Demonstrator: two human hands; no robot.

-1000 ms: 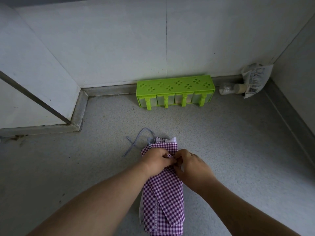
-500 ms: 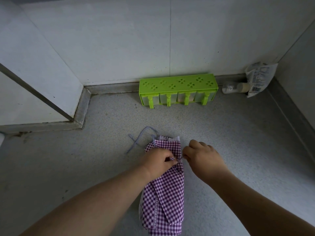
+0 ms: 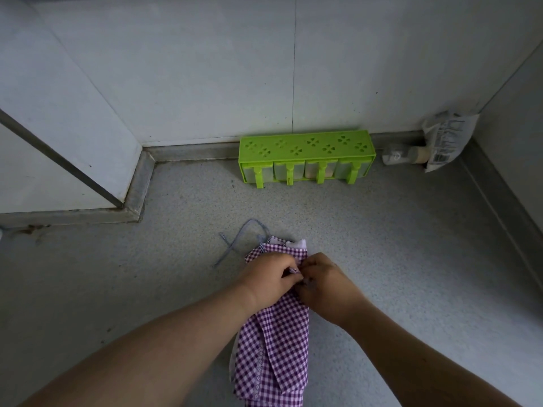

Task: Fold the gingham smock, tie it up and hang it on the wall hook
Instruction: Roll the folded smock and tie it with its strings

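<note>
Back from the right side, the right hand (image 3: 329,284) is now touching the left hand (image 3: 271,279) again over the folded purple and white gingham cloth smock (image 3: 274,351). Both hands are pinching a thin striped tie string (image 3: 294,270) between curled fingers, right on top of the smock. That smock is lying as a long narrow bundle on the speckled grey counter (image 3: 396,259), near the person. A loose blue string (image 3: 239,239) is curling out at its far left end. Far back by the wall, a bright green plastic box with four little drawers (image 3: 305,155) is sitting, and a white printed packet (image 3: 448,138) is leaning in the far right corner.
</note>
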